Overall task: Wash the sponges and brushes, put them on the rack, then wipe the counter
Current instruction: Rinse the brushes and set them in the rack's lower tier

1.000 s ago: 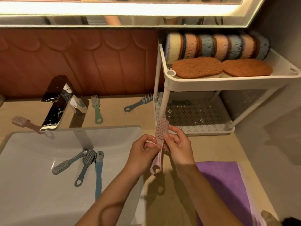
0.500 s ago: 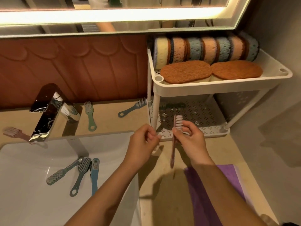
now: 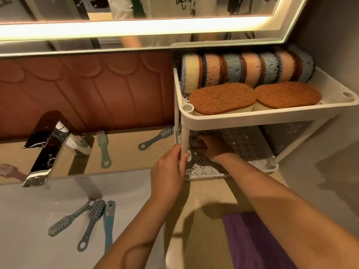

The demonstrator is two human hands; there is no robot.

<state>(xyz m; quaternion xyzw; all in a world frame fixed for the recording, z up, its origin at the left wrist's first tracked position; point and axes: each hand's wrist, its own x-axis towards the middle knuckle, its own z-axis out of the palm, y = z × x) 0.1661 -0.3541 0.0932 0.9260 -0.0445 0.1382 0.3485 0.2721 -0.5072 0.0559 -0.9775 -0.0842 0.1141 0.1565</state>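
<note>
The big white rack (image 3: 252, 121) is closer to you now, because you have leaned in toward it. Its top shelf is full of sponges (image 3: 248, 68). The bottom shelf (image 3: 250, 144) is where things are going on.

A second ago both your hands held one brush over the counter (image 3: 204, 200). Now they have split up. Your left hand (image 3: 169, 171) has let go of the brush and moved to the rack's front leg (image 3: 184, 138). Its fingers are bent round the leg, and I think it is keeping the rack still.

Your right hand (image 3: 213, 147) has gone under the top shelf. Its fingers are curled round the pink brush (image 3: 195, 142), low over the bottom shelf. I can't tell if the brush is lying on the shelf yet.

So this brush is nearly put away. I think you only need to let go of it.

There is more to do. Three brushes (image 3: 91, 220) lie in the sink (image 3: 29, 220), and two green ones (image 3: 104, 148) wait on the counter. The purple cloth (image 3: 252, 239) sits by your right arm for wiping later.
</note>
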